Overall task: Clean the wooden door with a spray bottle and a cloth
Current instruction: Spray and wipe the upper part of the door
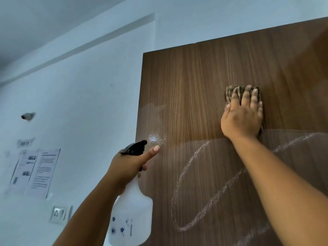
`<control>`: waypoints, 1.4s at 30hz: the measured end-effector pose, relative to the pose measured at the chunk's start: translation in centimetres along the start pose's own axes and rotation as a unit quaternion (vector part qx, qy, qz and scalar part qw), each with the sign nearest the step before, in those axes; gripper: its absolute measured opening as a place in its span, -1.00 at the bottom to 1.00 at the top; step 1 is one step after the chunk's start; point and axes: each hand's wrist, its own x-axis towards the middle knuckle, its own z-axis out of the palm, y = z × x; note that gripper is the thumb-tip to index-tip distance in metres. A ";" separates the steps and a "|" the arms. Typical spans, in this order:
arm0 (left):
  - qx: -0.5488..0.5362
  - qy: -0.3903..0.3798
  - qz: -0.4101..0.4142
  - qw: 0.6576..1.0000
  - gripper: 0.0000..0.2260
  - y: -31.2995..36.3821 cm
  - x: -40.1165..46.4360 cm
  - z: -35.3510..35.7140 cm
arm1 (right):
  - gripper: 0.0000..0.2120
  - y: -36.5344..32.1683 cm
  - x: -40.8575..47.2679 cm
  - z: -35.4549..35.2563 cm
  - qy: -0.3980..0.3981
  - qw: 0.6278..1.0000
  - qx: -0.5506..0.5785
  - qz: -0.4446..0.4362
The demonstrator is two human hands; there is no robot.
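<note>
— White wall fills the left side, with printed papers taped on it and a socket below. What are you holding there?

— Your left hand grips the neck of a white spray bottle, forefinger stretched forward beside its black nozzle, aimed at a wet patch on the wooden door.

— And further right?

— Your right hand, fingers straight and spread, presses a brown cloth flat against the door's upper part, above chalky loops.
</note>
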 end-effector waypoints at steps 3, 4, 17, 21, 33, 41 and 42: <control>-0.051 0.049 0.024 0.997 -0.35 0.7 0.6 -0.4 | -0.52 -0.5 -0.4 0.1 0.001 1.000 0.003 -0.010; -0.068 0.057 0.030 0.996 -0.36 1.1 0.8 -0.5 | -0.53 -0.6 -0.5 0.1 0.005 1.000 0.005 -0.007; -0.020 0.026 0.024 0.999 -0.46 2.4 0.9 -0.8 | -0.50 -1.8 -2.5 0.9 0.012 0.999 0.006 -0.046; -0.046 0.057 0.033 0.997 -0.52 2.4 1.4 -1.2 | -0.49 -2.7 -2.9 1.1 0.018 0.999 0.015 -0.028; -0.057 0.030 0.072 0.995 -0.66 1.6 4.3 -4.4 | -0.42 -15.5 -10.3 4.5 -0.131 0.902 -0.019 -0.411; -0.056 -0.006 0.068 0.996 -0.63 -0.8 5.6 -7.5 | -0.49 -17.0 2.6 5.1 -0.067 0.980 -0.033 -0.184; -0.062 -0.013 0.066 0.996 -0.63 -1.2 5.7 -7.9 | -0.48 -18.2 2.2 5.4 -0.062 0.986 -0.027 -0.150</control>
